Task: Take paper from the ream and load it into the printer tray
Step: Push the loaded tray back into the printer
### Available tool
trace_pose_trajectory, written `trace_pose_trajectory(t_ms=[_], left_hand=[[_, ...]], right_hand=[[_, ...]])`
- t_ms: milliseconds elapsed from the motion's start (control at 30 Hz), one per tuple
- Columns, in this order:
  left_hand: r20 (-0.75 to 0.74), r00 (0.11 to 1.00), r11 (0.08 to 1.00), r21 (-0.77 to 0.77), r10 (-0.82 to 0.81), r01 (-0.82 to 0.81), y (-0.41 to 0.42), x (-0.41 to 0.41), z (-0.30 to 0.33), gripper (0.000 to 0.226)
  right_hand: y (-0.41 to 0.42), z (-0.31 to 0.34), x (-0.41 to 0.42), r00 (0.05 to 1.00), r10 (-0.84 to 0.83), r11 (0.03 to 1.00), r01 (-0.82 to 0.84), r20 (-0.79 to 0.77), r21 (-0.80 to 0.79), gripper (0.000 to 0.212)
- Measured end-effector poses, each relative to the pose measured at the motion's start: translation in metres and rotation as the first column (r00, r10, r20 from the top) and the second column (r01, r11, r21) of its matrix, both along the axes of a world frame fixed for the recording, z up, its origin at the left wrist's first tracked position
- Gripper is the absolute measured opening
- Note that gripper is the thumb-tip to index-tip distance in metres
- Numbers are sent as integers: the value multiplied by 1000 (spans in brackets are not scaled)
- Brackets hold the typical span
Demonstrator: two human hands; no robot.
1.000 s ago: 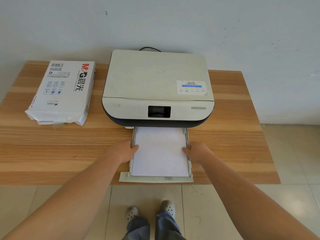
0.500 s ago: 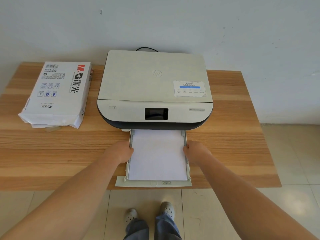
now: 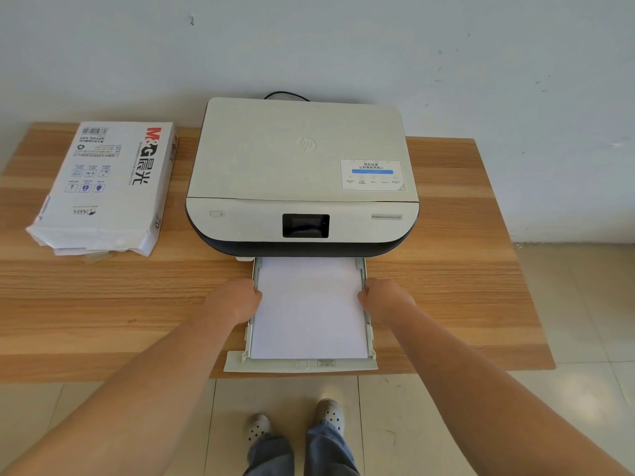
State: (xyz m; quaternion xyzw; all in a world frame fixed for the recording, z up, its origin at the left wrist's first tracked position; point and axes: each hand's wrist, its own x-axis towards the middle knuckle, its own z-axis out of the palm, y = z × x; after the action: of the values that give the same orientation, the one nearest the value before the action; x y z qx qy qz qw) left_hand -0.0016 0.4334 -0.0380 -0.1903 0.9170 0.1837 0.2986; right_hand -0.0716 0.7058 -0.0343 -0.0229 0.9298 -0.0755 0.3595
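Note:
A white-and-black printer (image 3: pixel 302 149) stands at the middle of the wooden table (image 3: pixel 103 304). Its paper tray (image 3: pixel 302 366) is pulled out toward me, reaching the table's front edge. A stack of white paper (image 3: pixel 309 314) lies flat inside it. My left hand (image 3: pixel 233 300) is curled against the tray's left side wall, and my right hand (image 3: pixel 385 300) against the right one, fingers closed at the paper's edges. The fingertips are hidden. The opened paper ream (image 3: pixel 106 187), in a white wrapper with red and black print, lies at the table's left.
A black cable (image 3: pixel 287 95) leaves the printer's back toward the wall. The table's right edge borders a tiled floor (image 3: pixel 584 321). My feet (image 3: pixel 295 424) stand on the tiles just below the tray's front.
The view has shifted slightly. Both hands stay at the tray's sides, and the tray and paper have not visibly moved.

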Motion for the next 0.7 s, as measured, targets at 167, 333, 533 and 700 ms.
trace_pose_trajectory(t_ms=[167, 333, 533, 700], left_hand=[[-17, 1000, 1000, -13, -7, 7, 1, -1, -2, 29], [-26, 1000, 1000, 6, -2, 3, 2, -2, -3, 30], [-33, 999, 999, 27, 23, -22, 3, -3, -6, 31], [-21, 1000, 1000, 4, -2, 3, 5, -4, -7, 30]], right_hand=[[-1, 0, -1, 1000, -8, 1000, 8, -2, -5, 27], [-5, 0, -2, 1000, -27, 1000, 27, 12, -7, 24], [-6, 2, -2, 999, -33, 999, 33, 7, -14, 27], [-9, 3, -2, 998, -57, 998, 57, 21, -21, 29]])
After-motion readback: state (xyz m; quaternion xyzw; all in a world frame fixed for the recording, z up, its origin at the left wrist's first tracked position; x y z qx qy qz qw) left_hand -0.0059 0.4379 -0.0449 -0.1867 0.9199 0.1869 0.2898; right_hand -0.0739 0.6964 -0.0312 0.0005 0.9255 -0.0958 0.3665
